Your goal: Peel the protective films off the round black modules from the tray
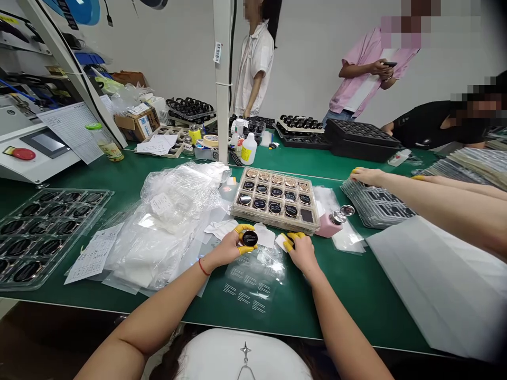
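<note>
My left hand, with yellow finger cots, grips a round black watch case by its edges; small pale print shows on its face. Yellow cots also cover fingers of my right hand, which is closed on a small white wipe at the table. Under and between the hands lies a transparent film sheet with blocks of white print. Just beyond, a beige tray holds rows of round watch cases, and one front-right slot has none. A white cloth lies beside my left hand.
Crumpled plastic bags cover the table left of me, beside a transparent tray of watch cases. A pink pump bottle stands right of the beige tray. A co-worker's hand rests on stacked trays; white sheets lie nearer.
</note>
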Tool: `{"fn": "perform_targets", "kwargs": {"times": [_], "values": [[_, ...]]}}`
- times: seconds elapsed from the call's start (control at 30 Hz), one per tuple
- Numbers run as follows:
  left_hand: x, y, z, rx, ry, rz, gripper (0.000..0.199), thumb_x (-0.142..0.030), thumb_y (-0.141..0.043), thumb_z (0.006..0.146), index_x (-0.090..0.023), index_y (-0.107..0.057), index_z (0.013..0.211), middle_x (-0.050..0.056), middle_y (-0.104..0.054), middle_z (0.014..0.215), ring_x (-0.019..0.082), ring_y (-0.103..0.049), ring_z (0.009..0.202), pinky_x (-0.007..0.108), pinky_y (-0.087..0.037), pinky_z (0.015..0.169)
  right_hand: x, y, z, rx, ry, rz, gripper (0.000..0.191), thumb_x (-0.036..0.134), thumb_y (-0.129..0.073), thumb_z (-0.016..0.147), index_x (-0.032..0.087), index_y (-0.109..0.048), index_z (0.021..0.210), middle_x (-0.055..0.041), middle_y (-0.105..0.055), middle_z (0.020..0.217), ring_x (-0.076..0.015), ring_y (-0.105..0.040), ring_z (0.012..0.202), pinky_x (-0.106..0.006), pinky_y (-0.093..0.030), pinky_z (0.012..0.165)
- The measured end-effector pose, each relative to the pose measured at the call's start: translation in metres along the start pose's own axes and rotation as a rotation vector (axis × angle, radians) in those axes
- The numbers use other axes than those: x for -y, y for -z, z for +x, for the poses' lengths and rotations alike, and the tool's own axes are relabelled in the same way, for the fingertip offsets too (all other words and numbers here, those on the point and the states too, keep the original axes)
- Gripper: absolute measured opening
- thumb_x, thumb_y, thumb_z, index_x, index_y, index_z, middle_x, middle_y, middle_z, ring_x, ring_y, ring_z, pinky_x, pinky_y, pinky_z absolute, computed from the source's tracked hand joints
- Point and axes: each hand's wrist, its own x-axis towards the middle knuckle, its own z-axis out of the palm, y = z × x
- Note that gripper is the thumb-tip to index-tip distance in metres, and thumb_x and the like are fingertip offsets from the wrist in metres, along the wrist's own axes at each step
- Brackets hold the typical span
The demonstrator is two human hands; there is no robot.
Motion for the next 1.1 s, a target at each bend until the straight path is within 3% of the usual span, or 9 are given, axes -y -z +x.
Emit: {"fn": "perform_targets", "kwargs": {"times": [0.07, 0.17, 0.33, 0.43, 0.5, 0.63, 0.8, 0.93, 1.1], "values": [[0.001, -0.002, 0.001, 0.005, 0.003, -0.012, 0.048, -0.028, -0.069, 0.072, -0.022, -0.045, 0.113, 0.003, -0.063, 0.093, 0.019, -0.064, 0.088, 0.035, -0.049, 0.084, 0.003, -0.006, -0.004, -0.016, 0.01, -0.008, 0.021, 0.023, -0.049, 0.081, 0.017, -0.065, 0.093, -0.0155, -0.065, 0.097, -0.0325, -0.055, 0.1, -0.046, -0.042, 0.086], [0.0, -0.007, 0.0, -0.001, -0.021, 0.005, 0.051, -0.026, -0.07, 0.07, -0.021, -0.047, 0.115, 0.003, -0.062, 0.098, 0.018, -0.063, 0.087, 0.033, -0.05, 0.081, 0.031, -0.023, -0.014, 0.034, 0.097, 0.143, 0.03, 0.029, -0.042, 0.087, 0.021, -0.06, 0.11, -0.0093, -0.064, 0.105, -0.0239, -0.056, 0.101, -0.04, -0.044, 0.09], [-0.001, -0.008, -0.001, -0.001, -0.048, 0.03, 0.057, -0.026, -0.065, 0.076, -0.021, -0.041, 0.127, 0.008, -0.064, 0.104, 0.02, -0.061, 0.095, 0.036, -0.048, 0.089, 0.068, -0.03, -0.006, 0.178, 0.21, 0.31, 0.047, 0.029, -0.049, 0.082, 0.024, -0.046, 0.129, -0.0006, -0.063, 0.081, -0.0151, -0.057, 0.072, -0.031, -0.049, 0.073], [0.002, -0.002, 0.001, -0.05, -0.016, 0.012, 0.052, -0.029, -0.056, 0.082, -0.019, -0.037, 0.129, 0.008, -0.066, 0.102, 0.019, -0.063, 0.094, 0.04, -0.045, 0.093, 0.052, 0.001, 0.026, -0.024, 0.116, 0.239, 0.037, 0.032, -0.045, 0.085, 0.02, -0.055, 0.119, -0.006, -0.064, 0.095, -0.0183, -0.059, 0.085, -0.033, -0.047, 0.078], [0.004, 0.002, 0.003, -0.088, -0.004, -0.027, 0.048, -0.03, -0.057, 0.081, -0.018, -0.041, 0.125, 0.009, -0.064, 0.107, 0.019, -0.063, 0.096, 0.041, -0.045, 0.095, 0.032, 0.026, 0.05, -0.224, -0.043, 0.021, 0.038, 0.031, -0.034, 0.089, 0.018, -0.054, 0.119, -0.011, -0.061, 0.111, -0.0216, -0.056, 0.099, -0.035, -0.044, 0.084], [0.007, 0.007, 0.008, -0.221, 0.037, -0.054, 0.044, -0.027, -0.063, 0.073, -0.016, -0.05, 0.113, 0.008, -0.068, 0.098, 0.02, -0.065, 0.093, 0.041, -0.046, 0.095, -0.001, 0.053, 0.078, -0.122, -0.281, -0.395, 0.036, 0.023, -0.032, 0.089, 0.016, -0.056, 0.116, -0.0138, -0.061, 0.105, -0.023, -0.059, 0.092, -0.032, -0.043, 0.075], [0.007, 0.019, 0.012, -0.38, 0.004, -0.092, 0.045, -0.029, -0.067, 0.068, -0.015, -0.052, 0.108, 0.006, -0.07, 0.091, 0.022, -0.066, 0.092, 0.041, -0.047, 0.093, -0.007, 0.055, 0.099, -0.046, -0.262, -0.459, 0.027, 0.023, -0.043, 0.084, 0.02, -0.064, 0.101, -0.0112, -0.058, 0.099, -0.0187, -0.06, 0.076, -0.029, -0.042, 0.067], [0.007, 0.023, 0.015, -0.386, 0.009, -0.123, 0.049, -0.034, -0.069, 0.067, -0.015, -0.052, 0.108, 0.007, -0.07, 0.089, 0.022, -0.066, 0.088, 0.043, -0.049, 0.091, -0.005, 0.055, 0.145, -0.123, -0.228, -0.481, 0.035, 0.02, -0.035, 0.088, 0.018, -0.061, 0.111, -0.014, -0.054, 0.109, -0.0207, -0.055, 0.095, -0.03, -0.041, 0.077], [0.002, 0.022, 0.016, -0.414, -0.03, -0.19, 0.05, -0.034, -0.075, 0.06, -0.015, -0.055, 0.101, 0.009, -0.069, 0.095, 0.024, -0.064, 0.094, 0.044, -0.048, 0.094, -0.014, 0.046, 0.198, -0.154, -0.336, -0.467, 0.028, 0.019, -0.047, 0.082, 0.008, -0.066, 0.098, -0.02, -0.059, 0.101, -0.0273, -0.049, 0.104, -0.033, -0.04, 0.079]]}}
